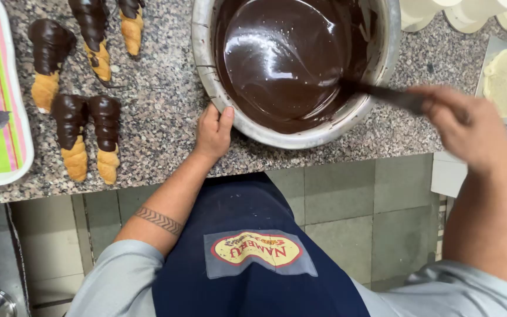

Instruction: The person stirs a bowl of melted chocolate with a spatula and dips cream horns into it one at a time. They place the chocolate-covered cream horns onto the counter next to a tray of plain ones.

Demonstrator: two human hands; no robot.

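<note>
While our left hand (pixel 213 130) presses thumb and fingers against the near rim of the steel bowl (pixel 389 41) on the granite counter (pixel 165 105), our right hand (pixel 462 126) is closed around the dark handle of a stirring tool (pixel 385 94) (blurred, so we cannot tell its kind) dipping into the melted chocolate (pixel 283 56). We judge the stirring goes best with the bowl braced firmly and slow, even sweeps. Farther left lie chocolate-dipped pastry horns (pixel 89 135) beside a striped tray (pixel 1 152).

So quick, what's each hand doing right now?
Left hand: open, resting against the rim of the metal bowl.
Right hand: closed on the spatula that dips into the melted chocolate.
</note>
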